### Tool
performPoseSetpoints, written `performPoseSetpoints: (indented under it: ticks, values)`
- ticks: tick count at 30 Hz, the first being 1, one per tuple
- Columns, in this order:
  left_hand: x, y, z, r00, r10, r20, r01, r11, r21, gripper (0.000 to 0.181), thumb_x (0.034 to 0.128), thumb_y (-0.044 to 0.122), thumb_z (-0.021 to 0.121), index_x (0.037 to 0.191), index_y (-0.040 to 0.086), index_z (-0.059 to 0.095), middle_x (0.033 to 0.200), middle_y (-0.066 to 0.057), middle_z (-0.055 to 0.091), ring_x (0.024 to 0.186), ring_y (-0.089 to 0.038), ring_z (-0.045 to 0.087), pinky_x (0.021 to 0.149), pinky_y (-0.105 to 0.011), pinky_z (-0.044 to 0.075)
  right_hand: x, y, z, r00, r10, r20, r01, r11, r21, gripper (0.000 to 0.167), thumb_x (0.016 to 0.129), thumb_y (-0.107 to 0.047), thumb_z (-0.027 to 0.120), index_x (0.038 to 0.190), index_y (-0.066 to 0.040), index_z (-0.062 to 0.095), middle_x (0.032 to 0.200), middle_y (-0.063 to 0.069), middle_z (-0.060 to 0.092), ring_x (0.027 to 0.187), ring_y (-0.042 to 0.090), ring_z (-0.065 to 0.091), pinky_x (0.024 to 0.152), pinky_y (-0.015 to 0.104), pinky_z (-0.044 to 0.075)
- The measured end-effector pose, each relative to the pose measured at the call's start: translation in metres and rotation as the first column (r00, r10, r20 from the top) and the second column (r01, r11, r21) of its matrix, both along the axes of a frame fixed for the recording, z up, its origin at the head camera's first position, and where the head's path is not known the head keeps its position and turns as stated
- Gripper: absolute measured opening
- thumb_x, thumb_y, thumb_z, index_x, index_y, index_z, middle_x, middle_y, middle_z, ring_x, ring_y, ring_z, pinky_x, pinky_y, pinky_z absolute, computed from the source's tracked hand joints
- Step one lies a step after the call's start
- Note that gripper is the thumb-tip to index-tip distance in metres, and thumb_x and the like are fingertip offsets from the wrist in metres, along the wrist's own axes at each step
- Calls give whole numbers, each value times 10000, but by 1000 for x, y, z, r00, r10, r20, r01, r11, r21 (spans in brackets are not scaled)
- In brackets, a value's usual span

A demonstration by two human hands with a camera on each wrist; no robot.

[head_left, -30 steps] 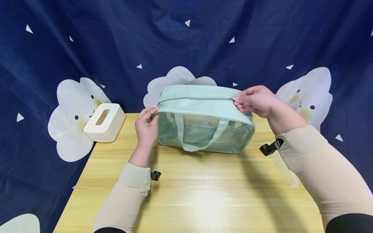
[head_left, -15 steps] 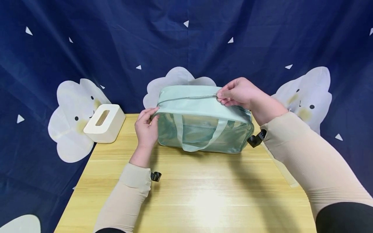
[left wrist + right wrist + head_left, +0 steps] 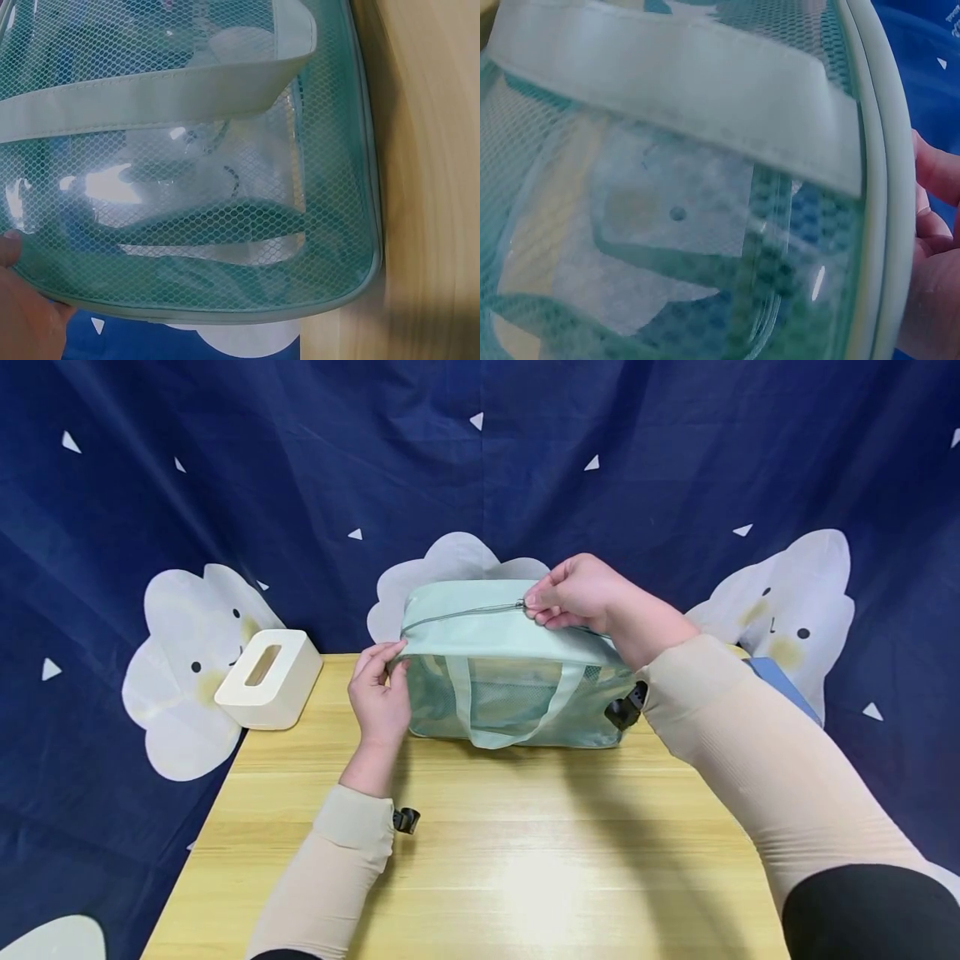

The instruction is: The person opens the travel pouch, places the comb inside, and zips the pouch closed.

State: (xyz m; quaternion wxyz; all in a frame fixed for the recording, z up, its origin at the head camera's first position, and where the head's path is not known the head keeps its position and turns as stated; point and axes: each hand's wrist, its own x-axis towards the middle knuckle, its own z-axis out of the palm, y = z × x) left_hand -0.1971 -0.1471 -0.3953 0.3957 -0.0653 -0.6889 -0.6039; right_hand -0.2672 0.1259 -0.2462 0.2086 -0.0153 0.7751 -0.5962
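A mint-green bag [image 3: 450,643] with clear mesh-lined sides stands upright on the wooden table. Its strap handle [image 3: 558,702] hangs down the front. My left hand [image 3: 380,697] pinches the bag's upper left corner between thumb and fingers. Above the bag's top, my right hand [image 3: 577,593] pinches the zipper pull, a little right of the middle. The zipper [image 3: 465,612] runs left from there as a thin line; my right hand hides part of it. In the left wrist view, the mesh side [image 3: 187,262] fills most of the picture. The right wrist view shows the handle [image 3: 667,67] up close.
A cream tissue box [image 3: 270,681] stands at the table's back left. Behind my right forearm, part of a flat blue thing [image 3: 783,685] shows. A dark blue curtain [image 3: 480,468] with clouds hangs right behind the table [image 3: 480,827].
My right hand has moved left along the bag's top, sliding the zipper pull with it. My right forearm now covers the pale comb seen earlier and uncovers the blue thing. My left hand stays put.
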Motion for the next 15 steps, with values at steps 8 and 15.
performPoseSetpoints:
  ticks: [8, 15]
  values:
    - [-3, -3, -4, 999, -15, -33, 15, 1000, 1, 233, 909, -194, 696, 1092, -86, 789, 1099, -260, 673, 950, -59, 609, 787, -156, 504, -6, -35, 4, 999, 25, 29, -25, 1000, -4, 44, 997, 31, 693, 998, 52, 732, 751, 51, 720, 614, 119, 645, 613, 236, 574]
    - [-7, -6, -4, 1000, -10, -24, 10, 1000, -27, 214, 914, -211, 667, 1067, -107, 773, 1102, -258, 664, 968, -69, 610, 804, -153, 508, -9, -65, 0, 999, 36, 30, -35, 999, -41, 58, 992, 52, 680, 1033, 72, 716, 746, 54, 707, 600, 119, 628, 605, 232, 561]
